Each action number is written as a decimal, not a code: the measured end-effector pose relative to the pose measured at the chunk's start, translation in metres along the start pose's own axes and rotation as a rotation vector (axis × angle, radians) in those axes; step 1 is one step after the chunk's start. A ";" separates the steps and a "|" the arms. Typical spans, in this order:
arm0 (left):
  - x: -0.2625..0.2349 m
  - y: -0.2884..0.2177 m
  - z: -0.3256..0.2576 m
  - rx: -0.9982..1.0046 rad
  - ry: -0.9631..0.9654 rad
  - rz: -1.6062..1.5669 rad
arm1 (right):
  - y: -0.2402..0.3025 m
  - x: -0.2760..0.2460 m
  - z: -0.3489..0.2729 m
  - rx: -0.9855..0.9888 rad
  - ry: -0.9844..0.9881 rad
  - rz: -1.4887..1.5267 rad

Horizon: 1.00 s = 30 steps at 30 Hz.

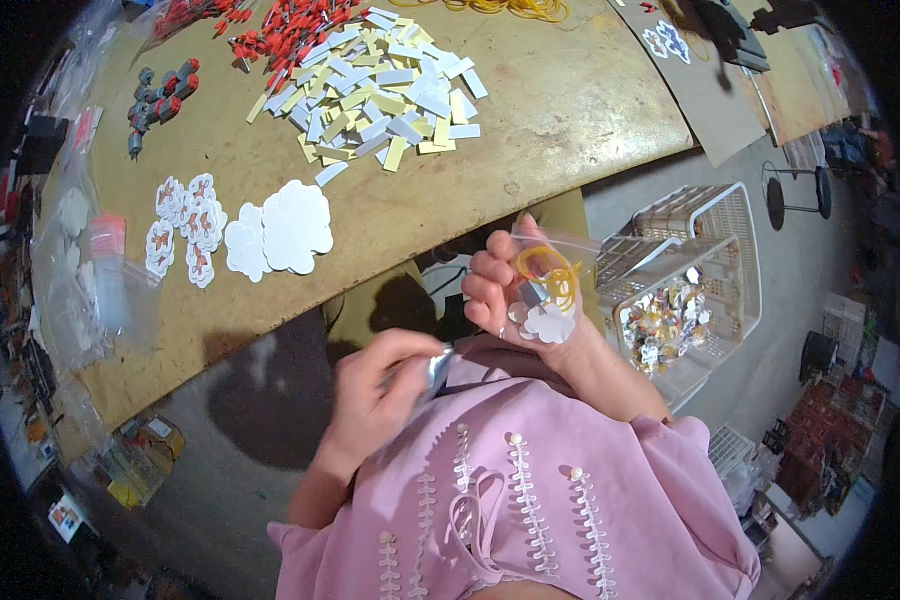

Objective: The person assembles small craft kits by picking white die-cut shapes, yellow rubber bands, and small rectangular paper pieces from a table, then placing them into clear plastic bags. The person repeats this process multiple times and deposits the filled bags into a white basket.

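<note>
My right hand (490, 285) is raised over my lap, palm up, its fingers curled around a clear zip bag (585, 250). Inside the bag lie a looped yellow cord (552, 272), white scallop-edged cutouts (548, 323) and a small greyish piece. Lower and to the left, my left hand (380, 390) is closed in a pinch on a small shiny silver-blue packet (438, 365). Motion blurs that packet, and its kind is not clear. The two hands are apart.
On the table (550, 110) lie a heap of white and pale yellow strips (380, 95), red pieces (290, 30), printed cutouts (188, 222), white cutouts (295, 228) and grey-red parts (160, 100). Plastic baskets (745, 270) at right hold shiny packets (665, 320). Clear bags (80, 290) lie left.
</note>
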<state>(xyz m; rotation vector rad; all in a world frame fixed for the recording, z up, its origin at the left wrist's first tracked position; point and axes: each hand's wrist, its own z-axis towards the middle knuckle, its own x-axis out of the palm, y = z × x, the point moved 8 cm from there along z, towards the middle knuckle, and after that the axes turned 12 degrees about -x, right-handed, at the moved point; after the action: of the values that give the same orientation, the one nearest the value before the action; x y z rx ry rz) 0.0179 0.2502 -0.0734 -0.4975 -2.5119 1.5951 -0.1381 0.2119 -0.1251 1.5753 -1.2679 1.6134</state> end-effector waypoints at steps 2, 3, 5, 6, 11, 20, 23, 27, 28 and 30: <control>0.034 0.035 0.017 -0.214 0.199 -0.207 | -0.001 0.000 0.005 -0.064 0.008 0.029; 0.045 0.042 0.021 -0.284 0.284 -0.332 | -0.001 0.000 0.007 -0.109 0.021 0.003; 0.063 0.049 0.028 -0.389 0.355 -0.465 | 0.006 -0.001 0.009 -0.211 0.044 -0.093; 0.065 0.041 0.031 -0.304 0.418 -0.400 | 0.010 0.000 0.009 -0.262 0.054 -0.159; 0.078 0.045 0.041 -0.346 0.411 -0.490 | 0.024 -0.006 0.010 -0.396 0.242 -0.497; 0.027 0.016 0.041 0.000 -0.070 -0.078 | 0.042 0.002 -0.024 -0.153 -0.015 -1.001; 0.021 0.016 0.039 0.005 -0.101 -0.039 | 0.057 -0.001 -0.039 -0.129 -0.107 -1.316; 0.024 0.036 0.047 0.086 -0.138 -0.032 | 0.060 -0.024 -0.047 -0.138 -0.141 -1.297; 0.027 0.049 0.051 0.036 -0.056 -0.175 | 0.061 -0.030 -0.047 -0.161 -0.155 -1.246; 0.026 0.066 0.048 -0.016 -0.049 -0.337 | 0.061 -0.032 -0.050 -0.215 -0.174 -1.190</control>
<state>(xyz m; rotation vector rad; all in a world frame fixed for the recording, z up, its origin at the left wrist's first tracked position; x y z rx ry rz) -0.0066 0.2434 -0.1557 -0.0307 -2.4783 1.4750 -0.2085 0.2383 -0.1647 1.7863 -0.3313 0.5677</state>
